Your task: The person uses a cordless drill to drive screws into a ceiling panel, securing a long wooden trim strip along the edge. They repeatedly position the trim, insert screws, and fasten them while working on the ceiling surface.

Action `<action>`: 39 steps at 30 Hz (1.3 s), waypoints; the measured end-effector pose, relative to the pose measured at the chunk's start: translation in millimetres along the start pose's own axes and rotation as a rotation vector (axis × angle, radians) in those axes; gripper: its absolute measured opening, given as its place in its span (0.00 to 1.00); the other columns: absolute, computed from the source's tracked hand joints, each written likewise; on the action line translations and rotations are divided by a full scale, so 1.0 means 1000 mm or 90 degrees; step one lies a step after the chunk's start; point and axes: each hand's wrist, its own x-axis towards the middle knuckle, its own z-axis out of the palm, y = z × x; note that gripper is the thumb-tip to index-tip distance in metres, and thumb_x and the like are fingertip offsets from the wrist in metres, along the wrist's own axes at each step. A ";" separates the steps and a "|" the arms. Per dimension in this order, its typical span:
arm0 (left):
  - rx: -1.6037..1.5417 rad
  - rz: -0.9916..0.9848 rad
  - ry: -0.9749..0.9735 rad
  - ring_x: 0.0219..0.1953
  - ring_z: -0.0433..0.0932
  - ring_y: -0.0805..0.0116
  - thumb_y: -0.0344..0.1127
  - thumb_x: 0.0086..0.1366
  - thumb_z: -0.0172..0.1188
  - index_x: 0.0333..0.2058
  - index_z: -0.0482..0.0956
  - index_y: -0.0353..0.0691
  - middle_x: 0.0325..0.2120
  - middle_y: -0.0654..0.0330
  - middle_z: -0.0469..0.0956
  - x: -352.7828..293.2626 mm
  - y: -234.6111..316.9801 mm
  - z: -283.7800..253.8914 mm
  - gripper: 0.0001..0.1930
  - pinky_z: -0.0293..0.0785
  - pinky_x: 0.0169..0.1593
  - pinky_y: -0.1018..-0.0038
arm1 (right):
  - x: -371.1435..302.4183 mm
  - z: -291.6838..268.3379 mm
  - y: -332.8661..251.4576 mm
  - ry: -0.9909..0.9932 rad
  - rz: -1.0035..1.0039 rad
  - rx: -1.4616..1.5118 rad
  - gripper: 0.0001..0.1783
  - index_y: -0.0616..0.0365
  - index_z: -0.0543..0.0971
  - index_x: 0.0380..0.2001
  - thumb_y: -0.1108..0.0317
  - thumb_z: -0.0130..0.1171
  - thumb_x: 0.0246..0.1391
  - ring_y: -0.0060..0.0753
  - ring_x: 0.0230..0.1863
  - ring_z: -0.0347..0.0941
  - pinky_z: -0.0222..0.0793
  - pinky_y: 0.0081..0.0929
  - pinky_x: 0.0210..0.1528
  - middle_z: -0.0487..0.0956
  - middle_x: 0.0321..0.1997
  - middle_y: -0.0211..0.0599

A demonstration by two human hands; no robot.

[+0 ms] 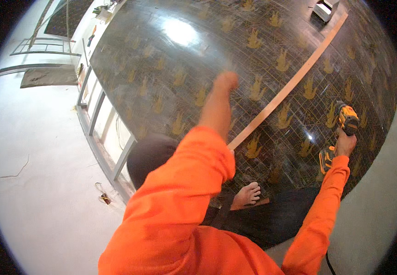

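Observation:
My right hand (345, 143) is wrapped round the grip of a yellow and black cordless drill (348, 120), held over the right part of a dark glossy panel (180, 59) printed with gold figures. The drill's battery (327, 160) shows below the hand. My left arm reaches forward over the panel. At its end my left hand (227, 81) looks smeared by motion, its fingers hidden, so what it may hold does not show. A long narrow wooden strip (290, 87) lies diagonally across the panel, to the right of that hand.
My bare foot (248, 195) rests at the panel's near edge. Under the panel's left edge runs a grey metal frame (98, 107). An open box (323, 10) sits at the far right. On the pale floor (38, 137) lies a small object with wire (104, 197).

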 end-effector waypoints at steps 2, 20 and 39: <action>-0.008 -0.134 0.082 0.51 0.78 0.51 0.35 0.60 0.53 0.46 0.81 0.42 0.49 0.50 0.78 0.029 -0.068 -0.076 0.16 0.75 0.53 0.56 | 0.003 -0.007 0.015 -0.032 0.026 0.007 0.13 0.61 0.74 0.36 0.70 0.61 0.46 0.35 0.36 0.71 0.65 0.39 0.42 0.77 0.39 0.37; -0.184 -0.210 0.519 0.31 0.80 0.48 0.42 0.62 0.50 0.59 0.70 0.57 0.32 0.54 0.81 0.056 -0.199 0.022 0.24 0.75 0.34 0.54 | -0.018 -0.128 0.082 0.013 -0.079 -0.115 0.17 0.65 0.77 0.42 0.74 0.59 0.47 0.32 0.31 0.73 0.69 0.31 0.37 0.78 0.36 0.34; -0.164 -0.132 0.633 0.32 0.81 0.50 0.40 0.61 0.56 0.38 0.79 0.52 0.31 0.57 0.83 0.090 -0.228 0.009 0.08 0.76 0.35 0.57 | -0.123 -0.104 0.052 -0.157 0.049 -0.307 0.14 0.64 0.76 0.45 0.72 0.57 0.55 0.32 0.46 0.75 0.69 0.29 0.51 0.79 0.45 0.37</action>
